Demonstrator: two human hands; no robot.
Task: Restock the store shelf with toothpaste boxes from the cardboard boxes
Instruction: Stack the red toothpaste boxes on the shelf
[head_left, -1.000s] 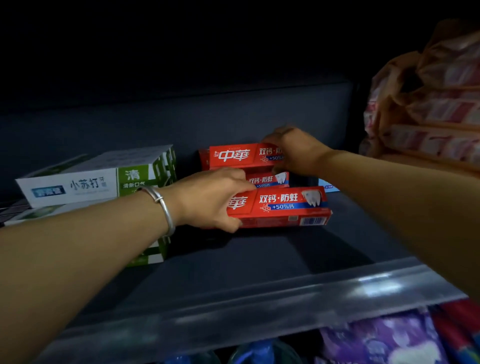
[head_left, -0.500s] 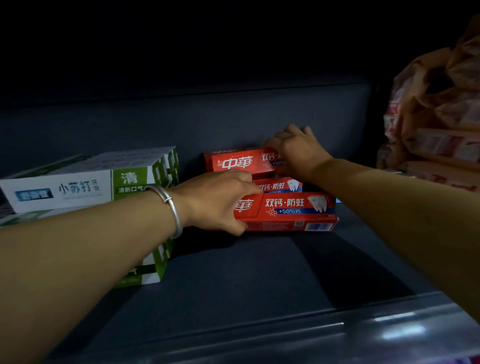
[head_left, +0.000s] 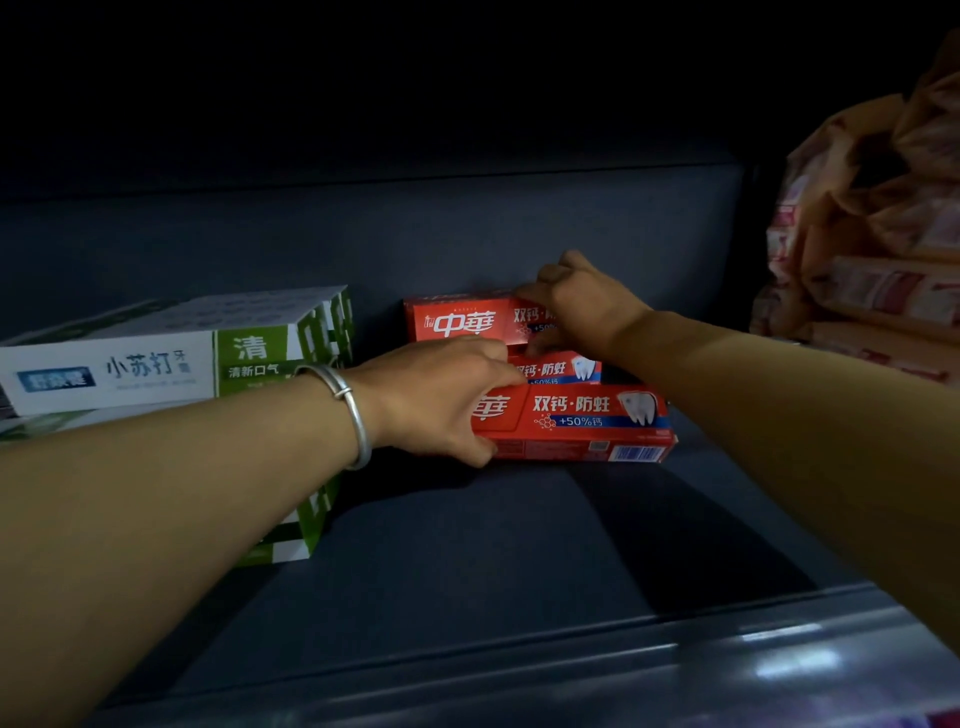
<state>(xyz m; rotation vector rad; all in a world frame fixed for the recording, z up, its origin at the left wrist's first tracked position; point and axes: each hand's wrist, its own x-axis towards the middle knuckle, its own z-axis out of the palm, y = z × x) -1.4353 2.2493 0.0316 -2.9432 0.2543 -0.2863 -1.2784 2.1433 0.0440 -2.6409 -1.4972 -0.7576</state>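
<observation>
Head view shows your left hand (head_left: 441, 397) gripping the left end of the front red toothpaste box (head_left: 576, 423), which lies on the dark shelf (head_left: 467, 561). Your right hand (head_left: 576, 304) curls over the top red box (head_left: 462, 319) at the back; a third red box seems wedged between them. White-green boxes (head_left: 156, 358) stand just left.
</observation>
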